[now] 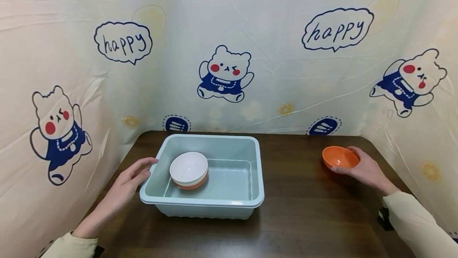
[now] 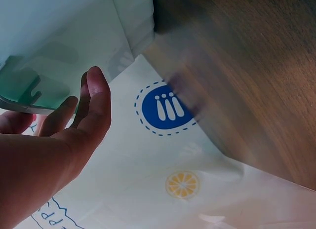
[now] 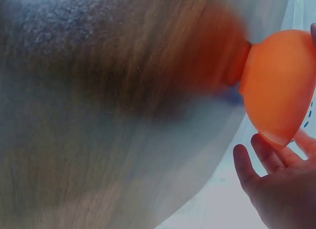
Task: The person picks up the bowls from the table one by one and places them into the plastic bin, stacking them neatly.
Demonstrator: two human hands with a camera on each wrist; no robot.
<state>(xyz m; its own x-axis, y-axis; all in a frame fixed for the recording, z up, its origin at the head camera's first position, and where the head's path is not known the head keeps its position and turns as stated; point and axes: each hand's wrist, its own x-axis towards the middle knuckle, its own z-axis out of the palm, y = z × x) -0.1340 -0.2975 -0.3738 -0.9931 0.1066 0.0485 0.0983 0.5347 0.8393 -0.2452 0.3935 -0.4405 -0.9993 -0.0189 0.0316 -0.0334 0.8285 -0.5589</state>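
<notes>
My left hand [image 1: 127,182] is at the left rim of a pale blue-green plastic basin [image 1: 204,201], its fingertips touching the rim and its thumb beside the outer wall. In the left wrist view its fingers [image 2: 96,103] look loosely extended near the basin's edge. Inside the basin, towards the left, sits a stack of bowls with a white bowl [image 1: 189,167] on top and an orange one at the bottom. At the right of the table, my right hand [image 1: 368,168] holds an orange bowl [image 1: 338,157] between thumb and fingers. This bowl [image 3: 279,86] appears to stand upright.
A dark brown wooden table [image 1: 297,202] lies under everything, and its glossy top reflects the orange bowl. Pale cloth [image 1: 272,71] printed with bears and "happy" bubbles hangs around the back and both sides.
</notes>
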